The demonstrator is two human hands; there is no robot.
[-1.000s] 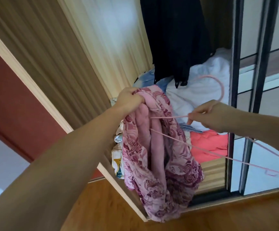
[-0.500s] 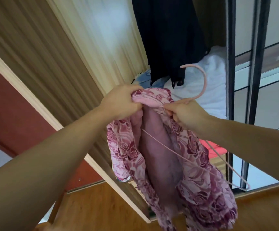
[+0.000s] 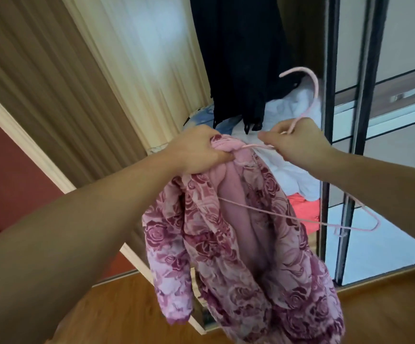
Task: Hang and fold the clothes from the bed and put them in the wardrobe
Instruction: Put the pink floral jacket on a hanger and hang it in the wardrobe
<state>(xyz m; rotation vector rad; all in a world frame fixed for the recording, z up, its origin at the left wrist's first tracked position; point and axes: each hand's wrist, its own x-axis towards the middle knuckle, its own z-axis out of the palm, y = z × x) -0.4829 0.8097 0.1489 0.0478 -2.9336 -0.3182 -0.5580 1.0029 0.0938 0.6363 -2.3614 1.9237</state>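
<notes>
The pink rose-patterned garment point(image 3: 238, 244) is gripped at its top by the curled left hand point(image 3: 199, 150), in front of the open wardrobe point(image 3: 139, 58). The pink hanger point(image 3: 308, 100), partly inside the garment, is pinched by the right hand point(image 3: 295, 142).

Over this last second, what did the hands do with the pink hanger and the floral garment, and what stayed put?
The right hand, holding the pink hanger, closed in against the garment's collar half a second ago and has now drawn slightly away to the right, one hanger arm inside the floral garment. The left hand kept gripping the collar. The black clothing stayed hanging in the wardrobe.
</notes>
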